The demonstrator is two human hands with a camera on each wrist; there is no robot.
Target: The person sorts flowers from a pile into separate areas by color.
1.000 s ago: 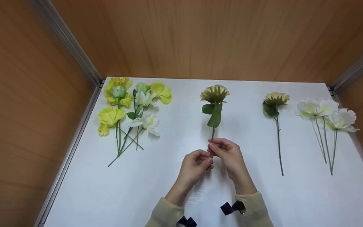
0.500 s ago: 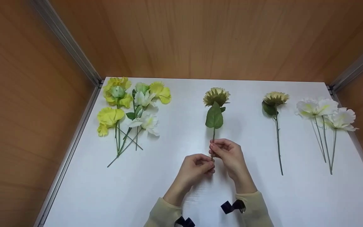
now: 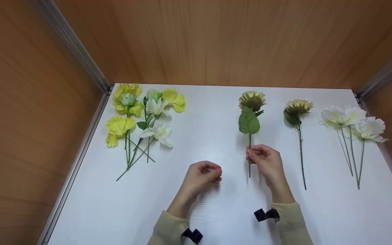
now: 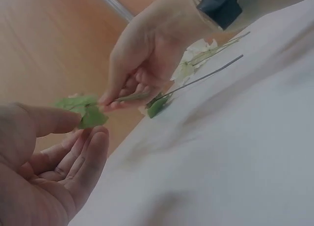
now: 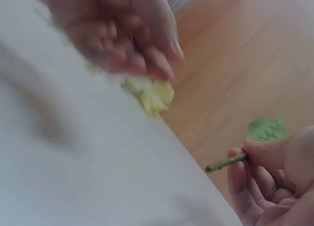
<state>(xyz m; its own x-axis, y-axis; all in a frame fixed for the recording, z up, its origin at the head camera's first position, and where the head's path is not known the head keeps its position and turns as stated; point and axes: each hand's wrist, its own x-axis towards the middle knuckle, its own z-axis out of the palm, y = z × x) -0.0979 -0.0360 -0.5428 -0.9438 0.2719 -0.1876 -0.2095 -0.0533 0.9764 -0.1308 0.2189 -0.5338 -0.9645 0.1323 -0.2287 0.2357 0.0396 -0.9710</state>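
My right hand (image 3: 269,165) pinches the stem of an artificial flower (image 3: 249,122) between thumb and fingers, above the white table. Its pale yellow-green bloom points away from me, with a broad green leaf just below it. The stem's cut end (image 5: 211,168) sticks out past the fingers in the right wrist view. To the left, my left hand (image 3: 197,178) holds nothing; its fingers are loosely bent, and the thumb stands apart from the fingertips in the left wrist view. A similar flower (image 3: 298,109) lies on the table just right of my right hand.
Several yellow (image 3: 119,126) and white flowers (image 3: 162,133) lie with crossed stems on the table's left side. More white flowers (image 3: 368,129) lie near the right edge. Wood-look panels (image 3: 230,44) with metal profiles (image 3: 77,44) stand around the table (image 3: 90,211).
Both hands were on the flower's stem. The left hand has let go and drawn slightly left; the right hand has moved right with the flower, whose broad leaf has turned to face the camera.
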